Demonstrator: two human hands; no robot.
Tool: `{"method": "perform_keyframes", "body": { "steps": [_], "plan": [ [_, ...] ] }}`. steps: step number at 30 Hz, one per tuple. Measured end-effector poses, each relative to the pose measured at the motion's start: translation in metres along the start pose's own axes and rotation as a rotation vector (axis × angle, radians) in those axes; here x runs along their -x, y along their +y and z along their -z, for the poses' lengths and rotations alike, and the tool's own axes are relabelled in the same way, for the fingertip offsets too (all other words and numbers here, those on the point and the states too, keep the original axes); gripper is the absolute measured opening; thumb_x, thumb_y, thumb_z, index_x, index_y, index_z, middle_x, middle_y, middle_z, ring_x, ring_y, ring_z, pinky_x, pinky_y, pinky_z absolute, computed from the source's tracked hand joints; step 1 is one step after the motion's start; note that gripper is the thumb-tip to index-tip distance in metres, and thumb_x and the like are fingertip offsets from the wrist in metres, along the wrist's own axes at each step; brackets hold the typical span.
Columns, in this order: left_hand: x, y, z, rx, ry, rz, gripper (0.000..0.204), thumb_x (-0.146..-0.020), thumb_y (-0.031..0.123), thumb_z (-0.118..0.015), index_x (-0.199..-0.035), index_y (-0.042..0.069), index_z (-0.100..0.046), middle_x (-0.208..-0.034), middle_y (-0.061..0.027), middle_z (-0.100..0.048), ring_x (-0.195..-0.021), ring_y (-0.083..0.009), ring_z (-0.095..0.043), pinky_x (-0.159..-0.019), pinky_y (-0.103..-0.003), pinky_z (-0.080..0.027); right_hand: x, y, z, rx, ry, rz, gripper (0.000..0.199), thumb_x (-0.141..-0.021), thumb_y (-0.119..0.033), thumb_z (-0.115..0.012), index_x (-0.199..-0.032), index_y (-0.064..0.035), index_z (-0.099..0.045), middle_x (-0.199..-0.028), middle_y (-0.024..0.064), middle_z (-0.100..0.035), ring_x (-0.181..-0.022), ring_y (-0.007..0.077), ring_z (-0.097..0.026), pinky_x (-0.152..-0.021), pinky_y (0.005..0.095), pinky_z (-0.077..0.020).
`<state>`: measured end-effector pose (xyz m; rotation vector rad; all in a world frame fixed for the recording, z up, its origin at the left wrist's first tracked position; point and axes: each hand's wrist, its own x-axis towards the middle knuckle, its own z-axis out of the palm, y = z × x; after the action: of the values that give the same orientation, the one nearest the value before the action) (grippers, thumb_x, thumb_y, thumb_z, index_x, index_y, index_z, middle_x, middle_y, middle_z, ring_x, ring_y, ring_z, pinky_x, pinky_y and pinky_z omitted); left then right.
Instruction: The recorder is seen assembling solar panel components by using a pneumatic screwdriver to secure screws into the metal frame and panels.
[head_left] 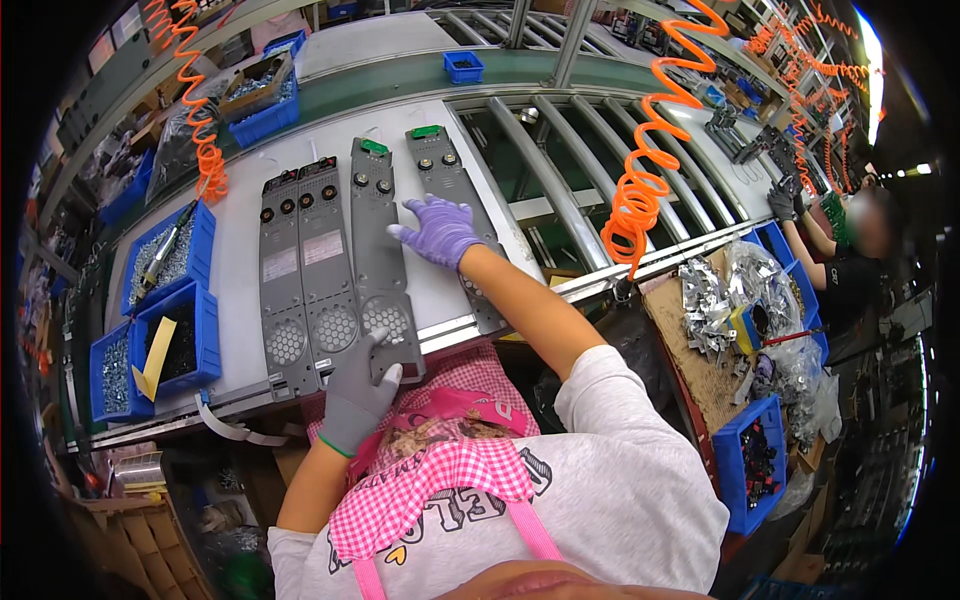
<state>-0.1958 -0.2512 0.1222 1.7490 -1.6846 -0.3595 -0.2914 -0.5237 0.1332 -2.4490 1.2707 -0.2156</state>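
Several long grey plastic panels lie side by side on the worktop, each with a honeycomb grille at its near end. My left hand, in a grey glove, is at the near end of the third panel, its visible finger and thumb apart against the corner. On the right, my right hand, in a purple glove, spreads its fingers over the rightmost panel, thumb toward the third. The second panel and the leftmost panel lie close together, each with a pale label. Green pieces sit at the far ends of the two right panels.
Blue bins of screws and dark small parts stand left, a power screwdriver over them. An orange coiled hose hangs before the roller conveyor. Metal brackets lie right. A co-worker stands far right.
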Motion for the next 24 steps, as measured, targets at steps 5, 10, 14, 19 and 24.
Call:
{"method": "perform_keyframes", "body": {
  "steps": [5, 10, 14, 19, 24],
  "plan": [
    [-0.002, 0.022, 0.008, -0.063, -0.112, 0.219, 0.068, -0.079, 0.031, -0.078, -0.137, 0.007, -0.050, -0.108, -0.0190, -0.062, -0.105, -0.0344, -0.062, -0.088, -0.040, -0.050, -0.011, -0.028, -0.022, 0.152, 0.061, -0.033, 0.069, -0.090, -0.056, -0.057, -0.148, -0.0209, -0.042, -0.156, 0.0154, -0.034, -0.144, 0.0357, -0.032, -0.114, 0.0542, -0.0267],
    [-0.008, 0.003, 0.023, -0.639, -0.005, 0.020, 0.071, -0.074, 0.028, -0.081, -0.137, 0.011, -0.052, -0.131, -0.0185, -0.055, -0.121, -0.0417, -0.051, -0.098, -0.049, -0.045, -0.048, 0.002, -0.024, 0.146, 0.154, -0.034, 0.056, -0.087, -0.027, -0.063, -0.141, -0.0201, -0.050, -0.145, 0.0131, -0.046, -0.131, 0.0359, -0.047, -0.104, 0.0532, -0.0410],
    [0.001, -0.019, 0.022, -0.554, -0.151, 0.021, 0.063, -0.081, 0.016, -0.072, -0.140, 0.012, -0.049, -0.139, -0.0197, -0.048, -0.124, -0.0409, -0.051, -0.102, -0.047, -0.044, -0.058, 0.014, -0.015, 0.139, 0.128, -0.035, 0.047, -0.086, -0.016, -0.060, -0.134, -0.0184, -0.058, -0.137, 0.0144, -0.053, -0.125, 0.0348, -0.051, -0.104, 0.0437, -0.0452],
    [0.017, -0.005, 0.017, 0.467, 0.360, 0.201, 0.064, -0.088, 0.003, -0.059, -0.147, 0.000, -0.035, -0.122, -0.0171, -0.058, -0.119, -0.0235, -0.055, -0.102, -0.035, -0.043, -0.069, 0.016, -0.029, 0.196, 0.208, -0.024, 0.039, -0.086, -0.013, -0.058, -0.123, -0.0198, -0.066, -0.126, 0.0140, -0.060, -0.116, 0.0348, -0.057, -0.100, 0.0424, -0.0473],
    [0.028, -0.004, 0.017, 0.382, 0.254, 0.279, 0.089, -0.072, 0.023, -0.085, -0.145, 0.005, -0.037, -0.131, -0.0150, -0.051, -0.124, -0.0229, -0.049, -0.100, -0.035, -0.044, -0.062, 0.016, -0.023, 0.178, 0.257, 0.015, 0.038, -0.086, -0.010, -0.052, -0.120, -0.0188, -0.068, -0.119, 0.0150, -0.063, -0.110, 0.0358, -0.060, -0.098, 0.0440, -0.0470]
  ]
}}
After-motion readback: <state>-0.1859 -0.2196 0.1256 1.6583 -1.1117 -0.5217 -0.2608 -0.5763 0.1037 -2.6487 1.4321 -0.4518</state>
